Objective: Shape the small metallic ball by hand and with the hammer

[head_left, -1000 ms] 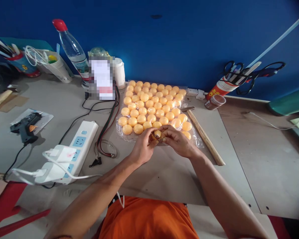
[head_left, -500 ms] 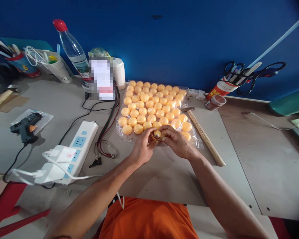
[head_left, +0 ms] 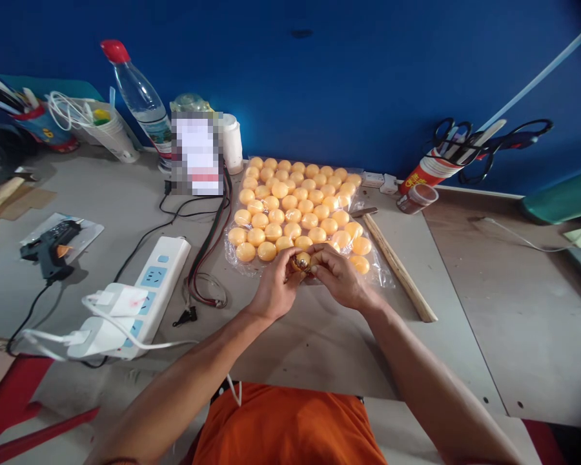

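Between my two hands is a small orange ball-like piece [head_left: 302, 261] with something dark and shiny at its opening; its details are too small to make out. My left hand [head_left: 279, 282] is closed around its left side. The fingers of my right hand [head_left: 337, 274] pinch at its right edge. Just beyond both hands, a clear plastic bag [head_left: 385, 276] lies flat with several rows of orange balls [head_left: 292, 230] in it. My fingers overlap the near edge of the bag in this view, and I cannot tell whether they touch it.
A hammer [head_left: 399, 268] lies right of the bag. On the left are a power strip [head_left: 167, 261] with plugs and cables, a glue gun [head_left: 51, 245] and a tall bottle [head_left: 142, 97]. Along the wall stand a red cup of tools [head_left: 428, 171] and a small jar [head_left: 417, 199].
Both hands stay in nearly the same place around the orange piece. The whole view has shifted very slightly; nothing on the table has visibly moved.
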`<state>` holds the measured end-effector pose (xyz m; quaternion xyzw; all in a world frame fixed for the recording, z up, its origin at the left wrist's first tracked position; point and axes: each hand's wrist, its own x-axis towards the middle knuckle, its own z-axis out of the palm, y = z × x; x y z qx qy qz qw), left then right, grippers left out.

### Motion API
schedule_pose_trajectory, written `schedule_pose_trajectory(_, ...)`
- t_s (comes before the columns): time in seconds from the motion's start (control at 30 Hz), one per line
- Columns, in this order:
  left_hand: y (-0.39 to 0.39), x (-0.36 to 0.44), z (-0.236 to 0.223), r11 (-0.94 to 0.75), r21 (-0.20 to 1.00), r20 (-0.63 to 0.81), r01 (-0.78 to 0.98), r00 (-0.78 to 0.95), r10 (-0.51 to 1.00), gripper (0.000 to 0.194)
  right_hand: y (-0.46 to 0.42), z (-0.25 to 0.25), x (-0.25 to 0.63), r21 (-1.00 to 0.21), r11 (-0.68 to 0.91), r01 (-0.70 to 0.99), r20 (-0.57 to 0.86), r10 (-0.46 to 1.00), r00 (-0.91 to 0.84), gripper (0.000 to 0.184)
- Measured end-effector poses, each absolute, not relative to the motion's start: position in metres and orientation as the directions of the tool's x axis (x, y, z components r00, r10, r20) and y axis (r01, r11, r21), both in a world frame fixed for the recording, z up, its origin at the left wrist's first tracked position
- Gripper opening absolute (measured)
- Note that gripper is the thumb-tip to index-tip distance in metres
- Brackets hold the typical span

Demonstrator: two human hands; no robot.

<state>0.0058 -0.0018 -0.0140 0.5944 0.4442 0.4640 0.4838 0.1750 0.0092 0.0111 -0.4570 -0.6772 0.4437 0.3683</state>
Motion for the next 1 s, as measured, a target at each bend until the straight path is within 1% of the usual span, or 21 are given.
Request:
schedule_pose_trajectory(0.2, -0.003, 0.005, -0.015, -0.128, 0.987, 0.112, 0.100, 0.154, 0.982, 0.033, 0.009, 0.011, 0.172, -0.946, 0.121, 0.299, 0.038, 0.963, -0.268, 0.012)
schedule_pose_trajectory(0.37, -0.003, 0.005, -0.013, -0.107, 0.991, 0.094, 0.086, 0.148, 0.985, 0.032, 0.012, 0.009, 0.170, -0.969, 0.034, 0.245, -0.026, 0.971, -0.238, 0.013)
schedule_pose_trajectory(0.43, -0.002, 0.006, -0.013, -0.074, 0.996, 0.066, 0.051, 0.156, 0.986, 0.033, 0.013, 0.009, 0.169, -0.975, 0.009, 0.224, -0.039, 0.977, -0.211, 0.012)
schedule_pose_trajectory(0.53, 0.000, 0.006, -0.013, -0.018, 0.999, 0.026, -0.046, 0.178, 0.984, 0.035, 0.013, 0.011, 0.166, -0.983, -0.051, 0.177, -0.082, 0.981, -0.175, 0.013)
schedule_pose_trajectory(0.67, 0.002, 0.008, -0.010, 0.055, 0.977, -0.014, -0.206, 0.195, 0.981, 0.041, 0.012, 0.017, 0.167, -0.987, -0.155, 0.027, -0.158, 0.970, -0.186, 0.017)
schedule_pose_trajectory(0.73, 0.003, 0.009, -0.007, 0.079, 0.957, -0.024, -0.280, 0.194, 0.981, 0.046, 0.011, 0.018, 0.170, -0.982, -0.183, -0.046, -0.170, 0.964, -0.207, 0.020)
schedule_pose_trajectory(0.8, 0.004, 0.009, -0.003, 0.102, 0.934, -0.034, -0.342, 0.199, 0.979, 0.051, 0.011, 0.018, 0.173, -0.978, -0.190, -0.083, -0.169, 0.962, -0.215, 0.023)
schedule_pose_trajectory(0.87, 0.003, 0.009, 0.001, 0.143, 0.920, -0.067, -0.366, 0.212, 0.975, 0.054, 0.011, 0.016, 0.176, -0.978, -0.187, -0.096, -0.163, 0.963, -0.215, 0.022)
schedule_pose_trajectory(1.0, 0.003, 0.008, 0.004, 0.197, 0.919, -0.131, -0.341, 0.206, 0.970, 0.052, 0.011, 0.013, 0.177, -0.983, -0.172, -0.061, -0.155, 0.964, -0.218, 0.019)
